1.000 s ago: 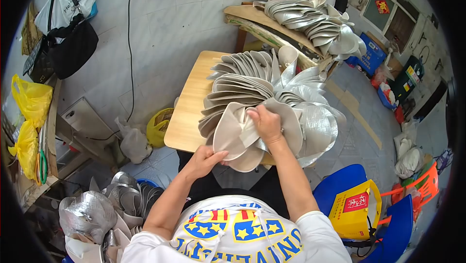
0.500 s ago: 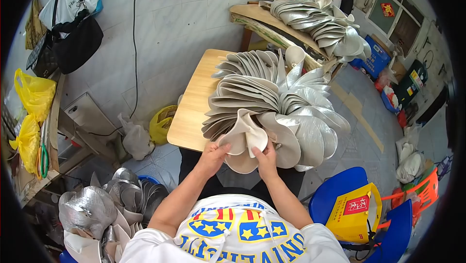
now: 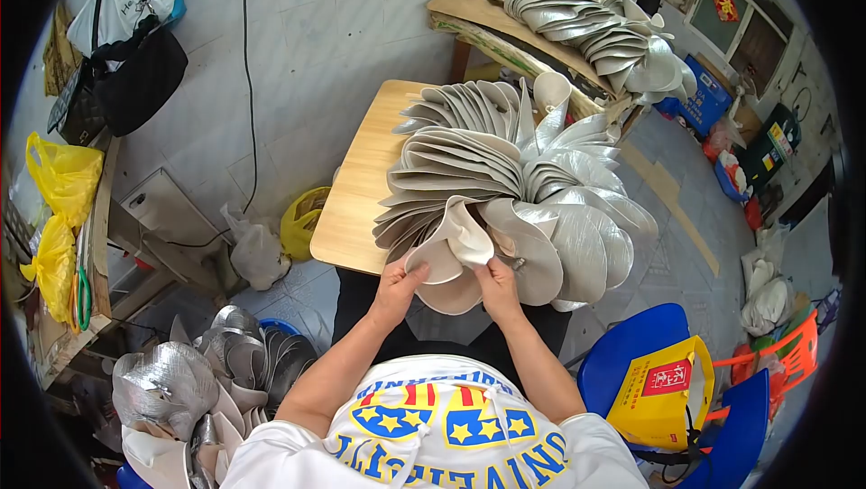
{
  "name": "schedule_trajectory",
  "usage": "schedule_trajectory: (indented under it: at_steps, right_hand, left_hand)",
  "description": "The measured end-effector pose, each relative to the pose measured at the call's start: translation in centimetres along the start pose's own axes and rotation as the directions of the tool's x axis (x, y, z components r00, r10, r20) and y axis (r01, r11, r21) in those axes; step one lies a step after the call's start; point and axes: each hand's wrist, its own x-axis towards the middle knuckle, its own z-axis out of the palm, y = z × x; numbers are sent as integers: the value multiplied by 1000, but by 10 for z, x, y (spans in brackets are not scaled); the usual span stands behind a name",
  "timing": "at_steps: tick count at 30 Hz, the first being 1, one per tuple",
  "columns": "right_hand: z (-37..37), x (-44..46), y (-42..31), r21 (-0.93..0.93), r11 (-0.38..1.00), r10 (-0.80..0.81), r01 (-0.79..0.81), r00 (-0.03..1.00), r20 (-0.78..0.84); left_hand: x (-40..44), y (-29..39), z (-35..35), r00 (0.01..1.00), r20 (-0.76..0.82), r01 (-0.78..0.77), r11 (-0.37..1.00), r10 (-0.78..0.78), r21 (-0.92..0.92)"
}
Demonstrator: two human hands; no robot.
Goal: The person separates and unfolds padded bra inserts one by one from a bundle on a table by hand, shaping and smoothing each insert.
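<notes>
Both my hands hold one curled, rounded beige piece (image 3: 439, 245) that looks like soft felt sheet, at the near edge of the wooden table (image 3: 356, 205). My left hand (image 3: 397, 292) pinches its left edge between thumb and fingers. On the other side, my right hand (image 3: 497, 287) grips a folded, paler flap of it. Right behind lies a big fanned bunch of similar pieces (image 3: 460, 164), beige on one face and shiny silver (image 3: 586, 241) on the other. Whether the held piece is joined to that bunch is hidden.
More silver-beige pieces (image 3: 577, 24) lie on a wooden board (image 3: 469, 13) behind the table. Another heap (image 3: 167, 390) sits low at my left. A blue chair (image 3: 622, 354) with a yellow bag (image 3: 658, 394) stands at my right. Bags (image 3: 135, 83) hang at upper left.
The view has shifted slightly. My hands keep hold of the same piece, and its paler flap is pulled a little differently by my right hand.
</notes>
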Motion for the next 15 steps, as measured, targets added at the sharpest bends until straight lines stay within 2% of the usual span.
schedule_trajectory:
  at_steps: [1, 2, 4, 5, 6, 8, 9, 11, 13, 15]
  right_hand:
    - [0, 1, 1, -52, 999, -9, 7, 999, -31]
    - [9, 4, 3, 12, 998, -55, 59, 979, -194]
    - [10, 17, 2, 42, 998, -25, 39, 959, -283]
    - [10, 23, 1, 59, 998, -9, 29, 945, -327]
    - [16, 26, -8, 10, 1000, -13, 17, 937, -350]
    - [24, 28, -19, -215, 972, -170, 99, 925, -341]
    - [26, 27, -20, -325, 936, -247, 139, 914, -321]
    - [30, 28, -21, -247, 960, -213, 131, 915, -342]
    - [31, 29, -22, -195, 972, -200, 135, 908, -368]
    - [27, 35, -17, -344, 930, -263, 125, 882, -390]
  left_hand:
    - [0, 0, 0, 1000, 14, -5, 1000, 5, 14]
    - [0, 0, 1, 1000, -13, 11, 1000, -11, 21]
    - [0, 2, 7, 997, -70, 46, 998, -43, 33]
    - [-1, 3, 12, 995, -98, 5, 994, 5, 105]
    - [-1, 7, 21, 991, -121, -34, 984, 56, 177]
    - [-1, 11, 38, 985, -98, -98, 934, 139, 343]
    - [1, 8, 42, 990, -103, -50, 932, 93, 359]
    - [5, 3, 46, 994, -113, 36, 920, 9, 390]
    - [8, 2, 45, 999, -55, 25, 893, 0, 449]
    - [9, -7, 33, 1000, 11, 5, 858, -12, 513]
